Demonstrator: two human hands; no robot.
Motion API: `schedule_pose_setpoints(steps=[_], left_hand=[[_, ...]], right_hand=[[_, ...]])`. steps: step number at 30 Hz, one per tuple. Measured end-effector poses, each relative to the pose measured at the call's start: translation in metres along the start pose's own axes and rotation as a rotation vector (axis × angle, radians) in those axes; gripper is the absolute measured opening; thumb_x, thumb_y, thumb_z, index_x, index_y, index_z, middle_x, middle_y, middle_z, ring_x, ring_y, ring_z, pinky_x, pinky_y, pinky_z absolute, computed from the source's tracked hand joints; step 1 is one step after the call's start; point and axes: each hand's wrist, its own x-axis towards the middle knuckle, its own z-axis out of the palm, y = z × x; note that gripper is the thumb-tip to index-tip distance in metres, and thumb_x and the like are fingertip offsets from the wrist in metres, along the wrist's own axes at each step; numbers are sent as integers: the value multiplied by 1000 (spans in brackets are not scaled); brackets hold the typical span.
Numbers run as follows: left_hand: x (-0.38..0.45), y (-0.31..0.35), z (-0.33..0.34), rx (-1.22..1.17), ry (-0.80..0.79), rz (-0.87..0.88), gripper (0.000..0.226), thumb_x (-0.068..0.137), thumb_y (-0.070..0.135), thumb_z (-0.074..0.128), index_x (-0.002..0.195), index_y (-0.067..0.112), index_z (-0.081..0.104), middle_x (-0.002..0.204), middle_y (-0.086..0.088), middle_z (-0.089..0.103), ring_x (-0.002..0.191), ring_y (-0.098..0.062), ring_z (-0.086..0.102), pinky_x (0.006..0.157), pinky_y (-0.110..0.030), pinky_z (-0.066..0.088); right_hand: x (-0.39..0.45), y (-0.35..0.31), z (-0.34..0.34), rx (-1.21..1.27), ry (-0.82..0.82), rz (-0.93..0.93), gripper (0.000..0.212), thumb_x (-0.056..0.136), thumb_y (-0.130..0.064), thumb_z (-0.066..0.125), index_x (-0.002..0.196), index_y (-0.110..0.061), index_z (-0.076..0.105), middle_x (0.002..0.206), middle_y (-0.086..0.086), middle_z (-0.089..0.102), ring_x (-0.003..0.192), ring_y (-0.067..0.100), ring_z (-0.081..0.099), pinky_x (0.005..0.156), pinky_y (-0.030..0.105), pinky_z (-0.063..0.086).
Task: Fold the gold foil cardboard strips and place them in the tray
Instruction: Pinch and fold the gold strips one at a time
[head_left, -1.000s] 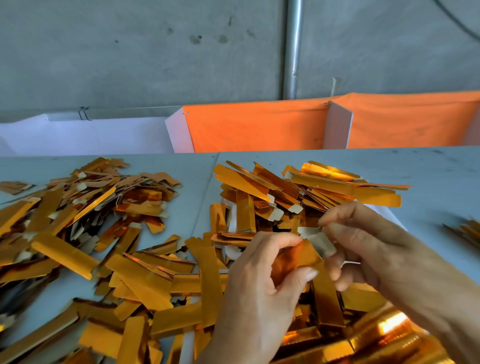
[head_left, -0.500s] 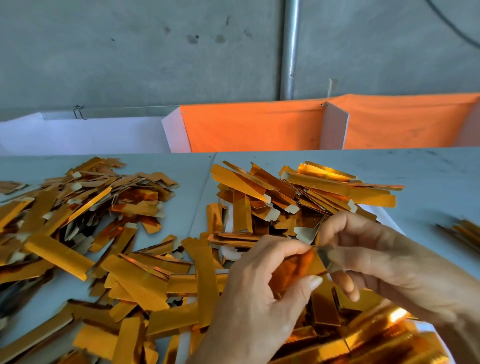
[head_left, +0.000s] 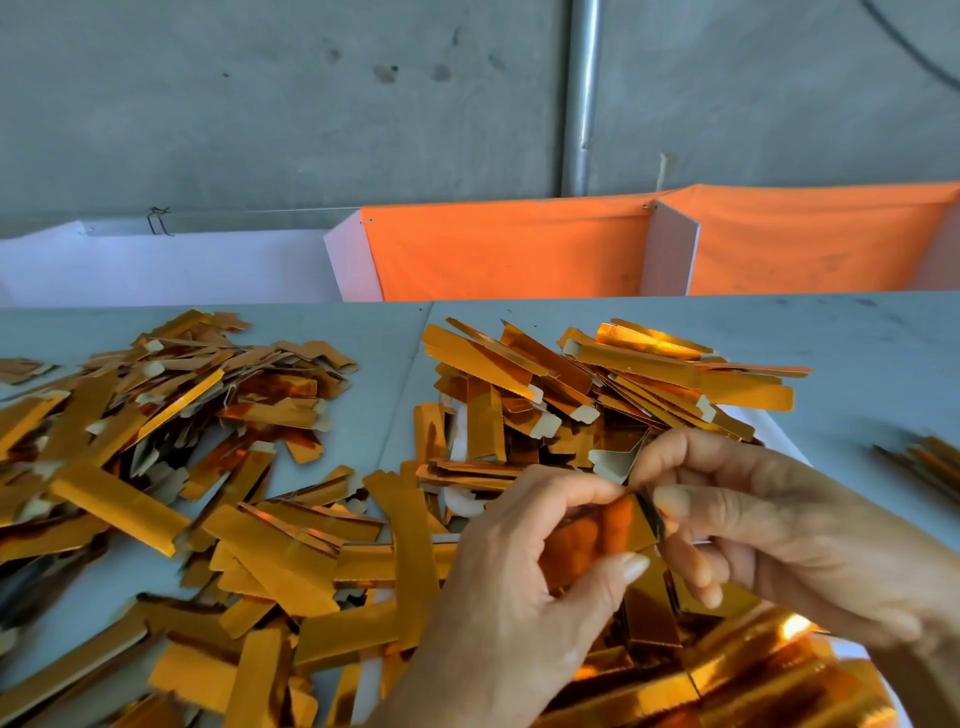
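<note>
While left hand and right hand pinch creased, mirror-glossy gold strip.

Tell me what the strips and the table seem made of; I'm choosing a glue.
Strips: apparently thin cardboard with a mirror-like gold foil face; bare tabs and undersides show dull beige board, and the foil throws bright reflections. The one both hands hold looks the same. Table: a smooth, matt, pale grey-blue sheet with a seam, perhaps laminate or painted board; unclear.

A bare grey concrete wall with a metal pipe rises behind a pale work table; orange fabric, apparently stretched over white panels, lines its far edge.
</note>
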Motion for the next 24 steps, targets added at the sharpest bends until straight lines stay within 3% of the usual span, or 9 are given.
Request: schedule_pose_setpoints(steps=[9, 16, 20, 24], left_hand=[[-1, 3, -2, 64, 25, 15, 32, 76, 44, 66, 107, 45, 58, 108, 26, 54, 105, 2, 52, 75, -7, 45], [-1, 3, -2, 107, 37, 17, 33, 78, 37, 71, 108, 44, 58, 109, 28, 53, 105, 5, 51, 74, -7, 46], [-1, 1, -1, 176, 55, 33, 35, 78, 39, 71, 110, 43, 57, 111, 32, 49, 106, 11, 47, 79, -3, 43], [-1, 1, -1, 237, 78, 84, 34, 77, 42, 67, 110, 36, 62, 106, 30, 54, 103, 14, 48, 76, 0, 39]], right_hand=[[3, -1, 10, -55, 112, 20, 25, 62, -15, 80, 83, -9, 68, 58, 11, 53, 43, 18, 51, 43, 24, 47], [3, -4, 22, -279, 225, -35, 5, 70, -15, 67, 75, -18, 65, 52, 10, 56, 43, 19, 51, 46, 20, 45], [6, 0, 22, -453, 294, -70, 18, 86, -7, 67, 75, -21, 63, 53, 6, 59, 44, 17, 56, 49, 20, 47], [5, -1, 22, -446, 242, -52, 10, 71, -17, 67, 73, -26, 63, 55, 2, 60, 45, 15, 57, 50, 19, 48]])
